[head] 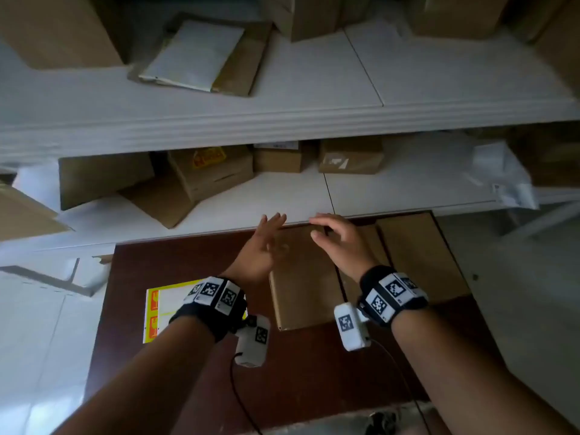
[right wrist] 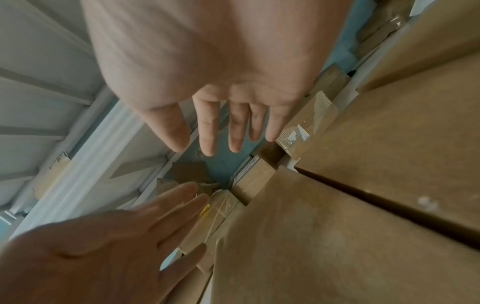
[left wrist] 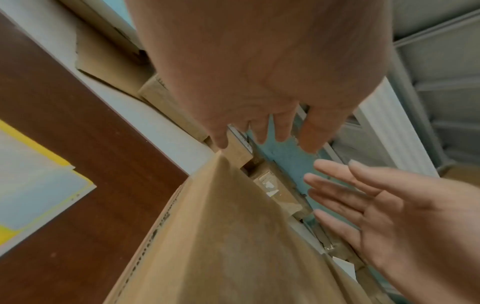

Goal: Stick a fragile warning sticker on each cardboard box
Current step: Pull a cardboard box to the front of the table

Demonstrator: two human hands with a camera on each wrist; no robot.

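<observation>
Fingers [head: 276, 219] of both hands hover loose over plain, sticker-free cardboard box [head: 306, 296].

Both hands [head: 301, 240] hover open above a flat box [head: 303, 290] on the brown worktop [head: 175, 268], nothing between them. The lower shelf's [head: 251, 211] front edge juts just ahead of the fingertips. Another flat box [head: 420, 255] blocks the right; a sticker sheet [head: 166, 306] lies left.

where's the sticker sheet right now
In the head view the yellow sticker sheet lies flat on the dark brown table, to the left of the flat cardboard box, partly hidden under the left hand's wrist.
</observation>
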